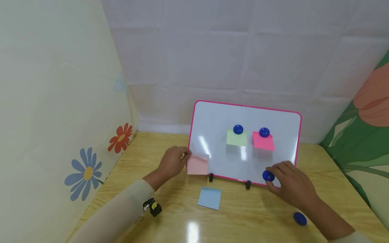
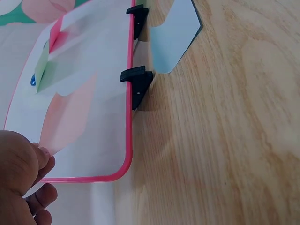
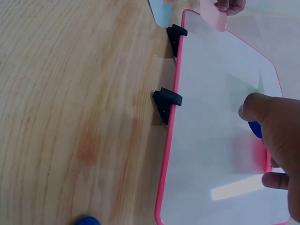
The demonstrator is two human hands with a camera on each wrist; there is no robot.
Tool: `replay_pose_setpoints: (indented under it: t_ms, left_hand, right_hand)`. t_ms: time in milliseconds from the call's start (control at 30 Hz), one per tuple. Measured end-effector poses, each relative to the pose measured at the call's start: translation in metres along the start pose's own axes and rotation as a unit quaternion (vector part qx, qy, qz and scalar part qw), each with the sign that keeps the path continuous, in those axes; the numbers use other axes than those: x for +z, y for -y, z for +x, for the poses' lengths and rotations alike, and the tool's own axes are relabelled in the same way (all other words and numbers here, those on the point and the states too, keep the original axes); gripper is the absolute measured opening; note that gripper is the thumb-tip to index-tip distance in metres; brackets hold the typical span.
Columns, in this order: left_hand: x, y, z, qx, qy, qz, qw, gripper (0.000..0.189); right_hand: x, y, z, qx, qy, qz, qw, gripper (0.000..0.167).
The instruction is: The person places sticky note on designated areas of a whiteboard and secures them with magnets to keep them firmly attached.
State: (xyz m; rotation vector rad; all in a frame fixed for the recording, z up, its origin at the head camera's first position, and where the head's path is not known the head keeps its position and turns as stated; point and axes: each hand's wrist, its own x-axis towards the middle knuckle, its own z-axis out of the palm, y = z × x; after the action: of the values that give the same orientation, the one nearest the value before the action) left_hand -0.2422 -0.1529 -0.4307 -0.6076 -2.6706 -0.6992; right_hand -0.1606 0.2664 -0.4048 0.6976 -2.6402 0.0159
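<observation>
Pinching a pale-pink, nearly square paper note (image 1: 197,166) by its upper left corner with thumb and fingers of the left hand (image 1: 172,163), before the lower left corner of a white rectangular board with pink rim (image 1: 218,135), free edge pointing down, contact with the board impossible to tell. Gripping a round glossy dark-blue magnet (image 1: 268,176) between thumb and fingertips of the right hand (image 1: 293,185), near the board's lower right corner, round face toward the head camera. Lying flat on the wood-grain table (image 1: 243,216), below the board's long lower edge, a light-blue paper note (image 1: 209,198).
</observation>
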Motion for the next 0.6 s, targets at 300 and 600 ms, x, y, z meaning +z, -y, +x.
replay_pose_setpoints:
  t_ms: [300,600]
  left_hand:
    - [-0.001,-0.004,0.006,0.011,-0.012,0.004,0.9999,0.008]
    - [0.001,-0.005,0.018,0.014,-0.013,0.012,0.9997,0.008]
  right_hand:
    - [-0.004,0.005,0.016,-0.007,-0.008,0.002,0.9999,0.049]
    - [-0.005,0.006,0.029,-0.026,-0.039,-0.002,0.9989,0.050]
